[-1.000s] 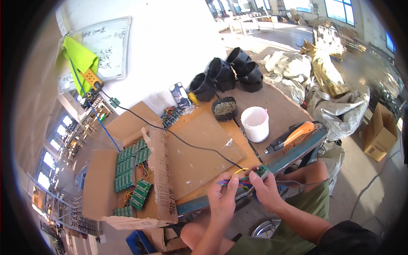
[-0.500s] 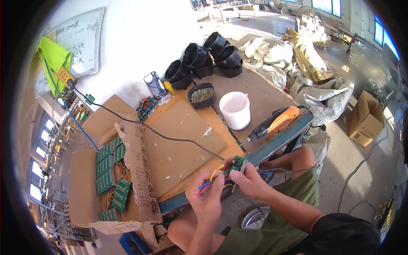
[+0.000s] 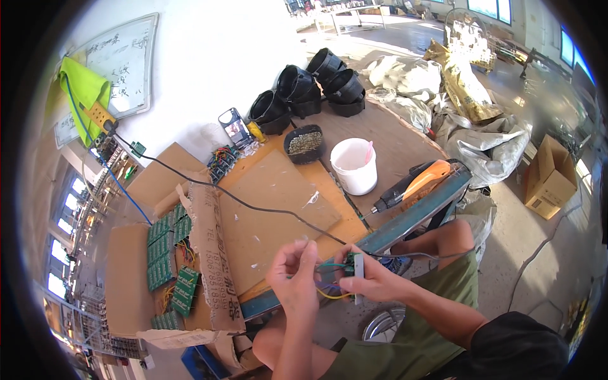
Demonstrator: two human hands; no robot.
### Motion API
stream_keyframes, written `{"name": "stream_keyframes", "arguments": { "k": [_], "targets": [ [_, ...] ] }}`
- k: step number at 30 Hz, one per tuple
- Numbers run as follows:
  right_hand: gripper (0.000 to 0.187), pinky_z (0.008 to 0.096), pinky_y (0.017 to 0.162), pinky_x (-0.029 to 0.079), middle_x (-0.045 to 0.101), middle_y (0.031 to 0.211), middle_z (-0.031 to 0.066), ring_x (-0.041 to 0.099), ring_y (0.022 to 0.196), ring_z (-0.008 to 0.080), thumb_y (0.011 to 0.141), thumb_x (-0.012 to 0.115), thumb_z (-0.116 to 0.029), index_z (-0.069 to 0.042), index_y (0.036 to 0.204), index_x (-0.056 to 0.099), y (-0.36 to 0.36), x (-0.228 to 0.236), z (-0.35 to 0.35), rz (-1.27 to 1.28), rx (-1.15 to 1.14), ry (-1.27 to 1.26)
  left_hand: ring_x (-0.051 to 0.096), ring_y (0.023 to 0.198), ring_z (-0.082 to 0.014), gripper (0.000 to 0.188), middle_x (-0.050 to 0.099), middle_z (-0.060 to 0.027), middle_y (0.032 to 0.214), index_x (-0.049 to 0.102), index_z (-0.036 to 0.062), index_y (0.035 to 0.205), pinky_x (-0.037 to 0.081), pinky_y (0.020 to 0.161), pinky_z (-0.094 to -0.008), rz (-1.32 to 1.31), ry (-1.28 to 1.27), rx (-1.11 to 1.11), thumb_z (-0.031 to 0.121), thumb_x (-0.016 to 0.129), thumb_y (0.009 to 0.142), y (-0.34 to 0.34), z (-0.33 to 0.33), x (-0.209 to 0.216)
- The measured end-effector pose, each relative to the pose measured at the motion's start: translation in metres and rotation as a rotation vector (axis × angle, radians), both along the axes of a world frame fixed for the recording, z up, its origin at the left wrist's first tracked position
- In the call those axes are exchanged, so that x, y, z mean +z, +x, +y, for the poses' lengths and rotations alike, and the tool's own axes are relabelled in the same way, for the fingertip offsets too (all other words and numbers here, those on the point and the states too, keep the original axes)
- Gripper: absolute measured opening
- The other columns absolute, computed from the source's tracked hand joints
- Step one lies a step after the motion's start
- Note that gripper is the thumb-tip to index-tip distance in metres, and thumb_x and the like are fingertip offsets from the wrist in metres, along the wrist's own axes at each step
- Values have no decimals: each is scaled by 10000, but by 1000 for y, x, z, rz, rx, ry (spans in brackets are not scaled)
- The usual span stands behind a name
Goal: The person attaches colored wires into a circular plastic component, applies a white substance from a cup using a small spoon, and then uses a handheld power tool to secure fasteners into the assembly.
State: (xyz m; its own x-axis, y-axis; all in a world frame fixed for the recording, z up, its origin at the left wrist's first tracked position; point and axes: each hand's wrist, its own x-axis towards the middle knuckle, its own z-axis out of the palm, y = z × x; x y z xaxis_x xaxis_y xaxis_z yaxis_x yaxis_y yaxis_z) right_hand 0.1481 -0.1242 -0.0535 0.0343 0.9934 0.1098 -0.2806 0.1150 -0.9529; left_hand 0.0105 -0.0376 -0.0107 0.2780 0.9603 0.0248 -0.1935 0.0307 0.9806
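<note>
In my right hand [image 3: 373, 275] is a small green circuit board [image 3: 349, 261] with a flat silver-grey plate [image 3: 359, 272] along its side, the thumb pressed against the plate. Coloured wires come off the board: a green wire [image 3: 328, 265] runs across to my left hand [image 3: 295, 269], and a yellow wire [image 3: 332, 296] loops below. My left fingers are drawn together in a pinch around the green wire's end; the exact grip is partly hidden by the thumb. Both hands are above my lap, just off the table's near edge.
A torn cardboard box [image 3: 218, 253] of green boards stands at left. On the table are a brown board [image 3: 272, 215], a black cable [image 3: 266, 209], a white bucket [image 3: 354, 174], a black bowl of small parts [image 3: 304, 147], black round housings [image 3: 297, 88] and an orange-black power tool [image 3: 411, 187].
My left hand has shifted left and up, away from the right hand. The board has turned so its plate stands upright, and the yellow wire now hangs below it.
</note>
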Motion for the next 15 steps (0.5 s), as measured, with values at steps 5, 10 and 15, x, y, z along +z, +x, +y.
{"name": "stream_keyframes", "arguments": {
  "k": [5,10,15],
  "targets": [
    [353,186,594,433,568,917,-7,527,740,42,959,547,-126,-56,1301,494,10,-9,4,35,-212,-87,633,900,-217,228,678,-96,960,688,31,976,491,742,-313,473,903,-35,21,768,762,-9,2,3],
    [370,199,597,413,561,826,-19,494,704,31,938,625,-147,-32,1277,531,17,-14,-1,-188,-266,57,612,897,-265,230,687,-78,928,704,62,957,475,784,-377,728,1060,-244,59,752,732,-9,-3,1],
    [480,224,595,444,571,810,7,530,688,50,933,667,-169,1,1326,449,24,-4,-10,-290,-277,-71,602,829,-274,173,658,-54,809,701,69,934,467,741,-393,803,1309,-187,65,717,762,-5,-5,-2]
  ]
}}
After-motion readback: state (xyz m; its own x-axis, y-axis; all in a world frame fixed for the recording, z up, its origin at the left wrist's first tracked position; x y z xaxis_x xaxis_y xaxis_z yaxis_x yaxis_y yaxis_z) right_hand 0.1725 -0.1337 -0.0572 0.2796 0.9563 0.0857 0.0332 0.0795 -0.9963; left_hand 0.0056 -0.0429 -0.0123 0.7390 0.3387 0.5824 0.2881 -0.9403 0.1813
